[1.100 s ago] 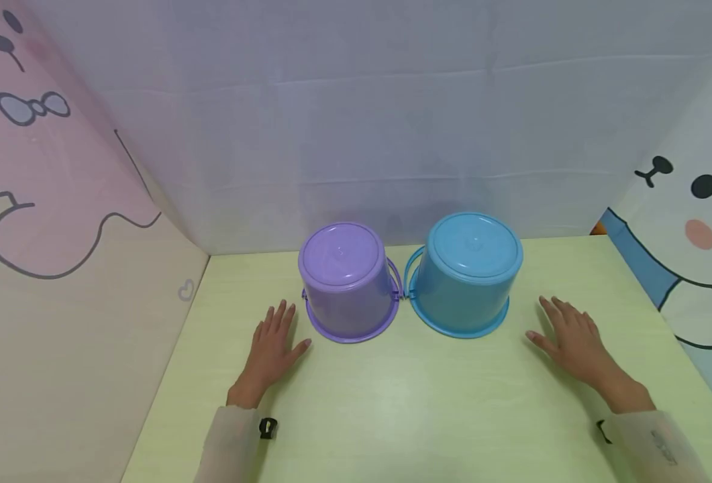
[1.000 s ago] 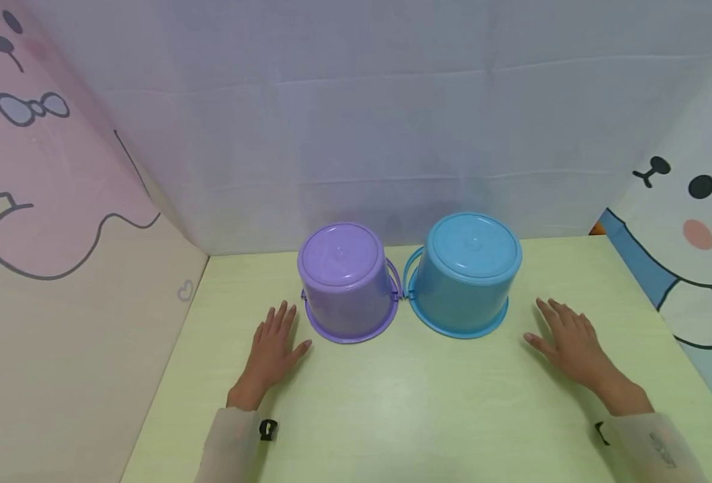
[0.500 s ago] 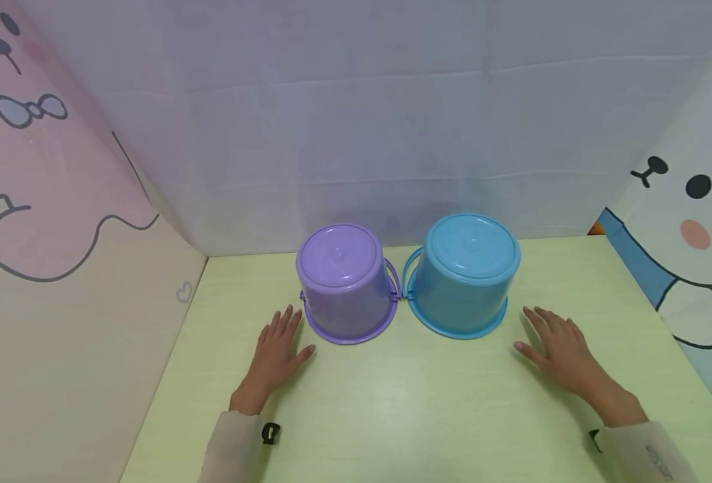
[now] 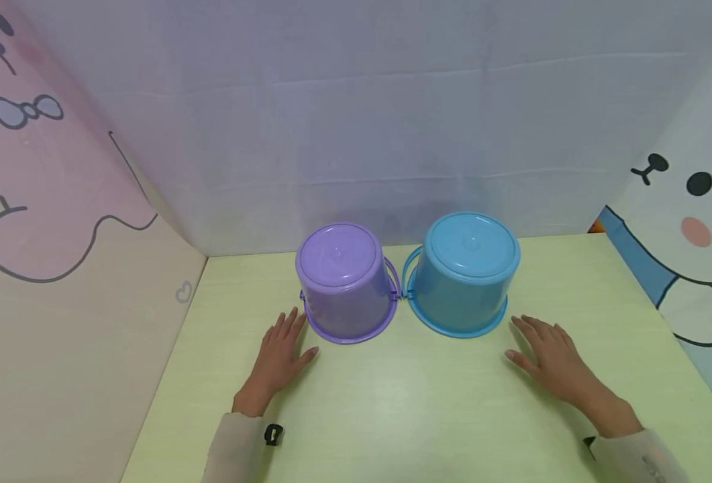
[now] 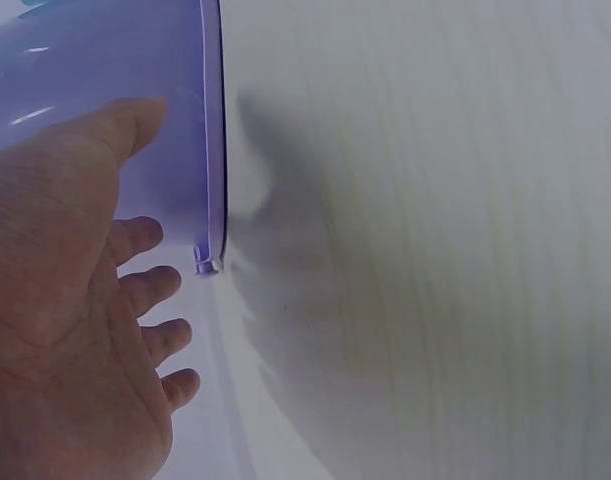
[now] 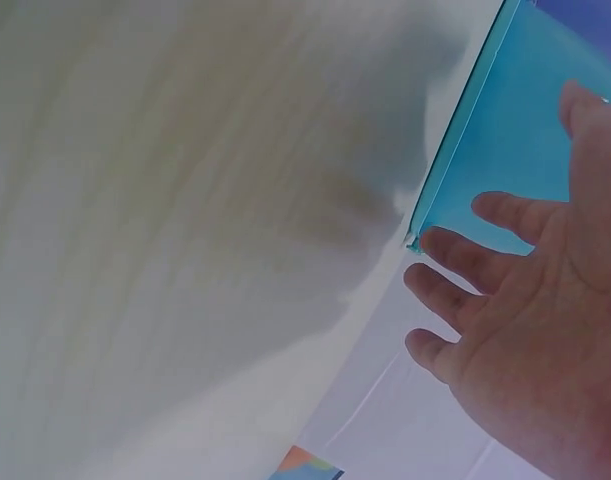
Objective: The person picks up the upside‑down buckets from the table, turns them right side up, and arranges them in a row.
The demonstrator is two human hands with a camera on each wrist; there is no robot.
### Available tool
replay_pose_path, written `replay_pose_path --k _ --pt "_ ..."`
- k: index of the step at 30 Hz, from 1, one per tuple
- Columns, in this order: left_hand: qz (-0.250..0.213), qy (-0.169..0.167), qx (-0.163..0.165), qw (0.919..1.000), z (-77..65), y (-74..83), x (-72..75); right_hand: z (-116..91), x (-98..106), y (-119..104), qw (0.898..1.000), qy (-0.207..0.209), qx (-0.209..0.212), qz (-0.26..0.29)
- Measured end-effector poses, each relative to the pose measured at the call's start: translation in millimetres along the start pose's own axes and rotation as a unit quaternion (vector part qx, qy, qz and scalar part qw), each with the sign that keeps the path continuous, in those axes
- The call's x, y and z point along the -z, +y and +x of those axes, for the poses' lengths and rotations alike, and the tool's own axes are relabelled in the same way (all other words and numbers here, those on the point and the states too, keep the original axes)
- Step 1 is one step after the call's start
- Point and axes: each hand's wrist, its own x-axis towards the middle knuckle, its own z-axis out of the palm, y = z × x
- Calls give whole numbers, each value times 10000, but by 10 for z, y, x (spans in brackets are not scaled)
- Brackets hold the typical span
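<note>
Two plastic buckets stand upside down side by side: a purple bucket (image 4: 346, 295) on the left and a slightly larger blue bucket (image 4: 467, 288) on the right. Their handles lie between them, almost meeting. My left hand (image 4: 277, 359) is spread over the table with its fingertips right at the purple bucket's left rim. My right hand (image 4: 551, 362) hovers with fingers extended, a short way right of the blue bucket's rim. In the left wrist view the purple bucket (image 5: 135, 60) shows beyond the thumb. In the right wrist view the blue bucket (image 6: 515, 120) lies behind the fingers.
Both buckets sit near the back edge of a pale yellow-green table (image 4: 392, 416). A whitish sheet (image 4: 343, 134) rises behind it. Side panels with cartoon drawings, a pink panel (image 4: 47, 161) at left and a white bear panel (image 4: 700, 268) at right, border the table.
My right hand has moved left toward the blue bucket. My left hand has shifted slightly right to the purple bucket's rim. The buckets have stayed in place.
</note>
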Motion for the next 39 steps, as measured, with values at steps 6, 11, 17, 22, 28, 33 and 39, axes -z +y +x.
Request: replay_pose_path --k 6,11,17,22,28,33,39 --pt "24 24 -29 10000 -4 22 -7 -4 -16 -64 9999 60 117 25" --pt "31 -78 28 10000 4 46 -7 -1 -43 -124 9991 182 371 109" --pt "80 -241 110 9996 15 48 -25 16 -42 -232 9974 249 622 280" --pt "64 -293 147 9994 17 65 -22 41 -44 -317 9975 68 596 370" --pt "70 -330 202 9992 8 81 -21 68 -49 -434 9972 -58 597 455" --pt "143 -317 185 9992 3 95 -21 94 -97 -519 9953 99 846 457" --pt "216 -342 165 9990 10 80 -35 134 -171 -630 9906 355 1256 417"
